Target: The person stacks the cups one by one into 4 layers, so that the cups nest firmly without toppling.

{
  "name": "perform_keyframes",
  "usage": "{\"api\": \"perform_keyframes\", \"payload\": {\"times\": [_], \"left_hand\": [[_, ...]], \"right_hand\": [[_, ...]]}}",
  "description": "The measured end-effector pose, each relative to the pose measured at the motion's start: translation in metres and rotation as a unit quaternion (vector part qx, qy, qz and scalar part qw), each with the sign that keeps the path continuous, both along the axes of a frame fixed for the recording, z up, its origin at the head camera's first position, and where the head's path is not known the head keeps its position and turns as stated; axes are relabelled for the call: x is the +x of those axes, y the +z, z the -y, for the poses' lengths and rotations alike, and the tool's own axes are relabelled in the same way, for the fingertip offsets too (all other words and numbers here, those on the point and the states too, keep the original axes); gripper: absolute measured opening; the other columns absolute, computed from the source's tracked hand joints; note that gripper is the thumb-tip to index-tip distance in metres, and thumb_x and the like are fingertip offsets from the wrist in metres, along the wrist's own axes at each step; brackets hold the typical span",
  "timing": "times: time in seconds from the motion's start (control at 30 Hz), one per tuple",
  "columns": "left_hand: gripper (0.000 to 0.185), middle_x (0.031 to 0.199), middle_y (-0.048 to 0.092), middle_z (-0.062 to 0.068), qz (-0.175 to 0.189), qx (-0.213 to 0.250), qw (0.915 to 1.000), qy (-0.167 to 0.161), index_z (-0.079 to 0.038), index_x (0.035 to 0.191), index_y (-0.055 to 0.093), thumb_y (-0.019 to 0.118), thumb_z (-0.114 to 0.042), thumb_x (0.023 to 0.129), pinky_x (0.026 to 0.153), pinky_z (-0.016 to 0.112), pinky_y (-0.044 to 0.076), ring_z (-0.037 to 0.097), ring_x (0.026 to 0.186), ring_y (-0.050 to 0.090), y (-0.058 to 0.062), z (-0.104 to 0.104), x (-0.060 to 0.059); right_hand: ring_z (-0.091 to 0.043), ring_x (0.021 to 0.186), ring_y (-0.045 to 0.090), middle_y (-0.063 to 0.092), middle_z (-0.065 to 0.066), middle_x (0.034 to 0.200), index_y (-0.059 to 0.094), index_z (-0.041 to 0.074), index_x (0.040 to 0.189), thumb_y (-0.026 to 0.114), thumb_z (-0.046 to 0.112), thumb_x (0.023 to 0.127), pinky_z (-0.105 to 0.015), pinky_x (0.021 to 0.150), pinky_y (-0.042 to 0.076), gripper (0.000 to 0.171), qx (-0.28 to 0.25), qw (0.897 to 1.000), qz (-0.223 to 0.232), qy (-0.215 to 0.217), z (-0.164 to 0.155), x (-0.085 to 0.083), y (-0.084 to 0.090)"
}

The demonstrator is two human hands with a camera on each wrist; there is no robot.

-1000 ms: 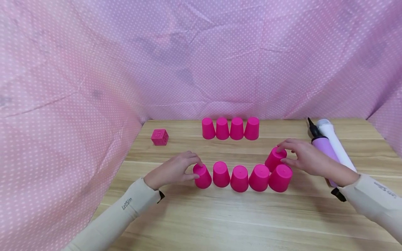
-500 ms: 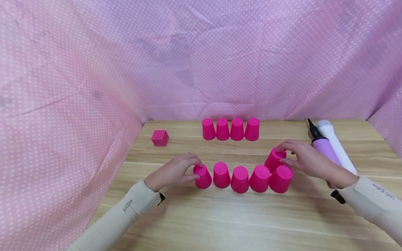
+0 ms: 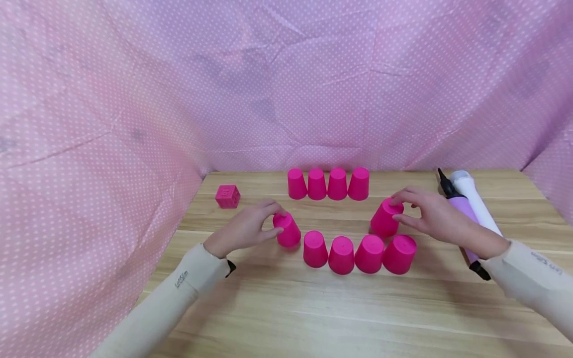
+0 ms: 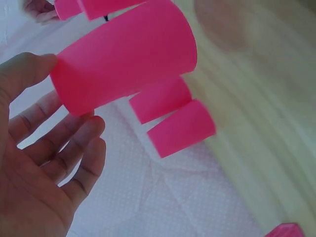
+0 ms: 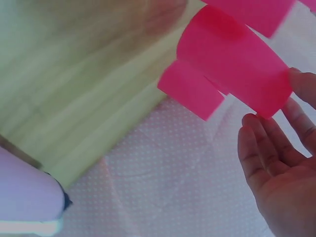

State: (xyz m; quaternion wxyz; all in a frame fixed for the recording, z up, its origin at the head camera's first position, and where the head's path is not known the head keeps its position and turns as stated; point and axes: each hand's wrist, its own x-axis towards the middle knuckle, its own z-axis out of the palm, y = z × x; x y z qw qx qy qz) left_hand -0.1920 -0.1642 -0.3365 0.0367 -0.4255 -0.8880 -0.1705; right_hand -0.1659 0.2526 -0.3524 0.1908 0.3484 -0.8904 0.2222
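Evidently, both grips are pinched on upturned pink cups — the left hand (image 3: 241,227) on the nine-o'clock cup (image 3: 288,232), the right hand (image 3: 436,217) on the three-o'clock cup (image 3: 384,221) — resting on or just over the counter (image 3: 268,303), I cannot tell which, with the near row (image 3: 364,256) at six and the far row (image 3: 333,185) at twelve. The cups look like thin, light, fairly stiff plastic, perhaps slippery, hardly fragile. Their narrow base end, where both grips sit, seems the best hold; hard squeezing nearer the rim might flex the wall.
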Motion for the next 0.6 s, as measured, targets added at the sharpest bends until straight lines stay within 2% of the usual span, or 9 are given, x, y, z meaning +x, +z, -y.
{"api": "perform_keyframes", "payload": {"times": [0.27,0.43,0.6], "left_hand": [[0.029,0.099,0.057,0.0,-0.037,0.03,0.9984,0.032,-0.009,0.105,0.061,0.074,-0.017,0.081,0.078,0.028,0.048,0.014,0.089,0.054,0.018,-0.01,-0.018],[0.027,0.098,0.057,0.001,-0.063,0.039,0.9963,0.045,-0.009,0.105,0.06,0.071,-0.018,0.083,0.075,0.029,0.049,0.014,0.087,0.054,0.022,-0.018,-0.032],[0.03,0.101,0.055,0.003,-0.09,0.036,0.993,0.067,-0.008,0.11,0.058,0.069,-0.02,0.085,0.073,0.028,0.048,0.017,0.088,0.052,0.028,-0.03,-0.05]], "right_hand": [[-0.012,0.084,0.058,0.062,0.002,0.099,0.066,0.011,0.099,0.085,0.006,0.065,-0.029,0.068,0.048,0.04,-0.017,0.999,-0.034,-0.01,0.008,-0.009,0.027],[-0.011,0.085,0.057,0.063,0.002,0.098,0.067,0.01,0.099,0.084,0.005,0.067,-0.028,0.068,0.046,0.036,-0.043,0.998,-0.041,-0.016,0.016,-0.019,0.04],[-0.013,0.082,0.055,0.062,0.0,0.096,0.066,0.008,0.099,0.082,0.006,0.071,-0.032,0.068,0.047,0.032,-0.053,0.998,-0.032,-0.021,0.025,-0.035,0.047]]}}
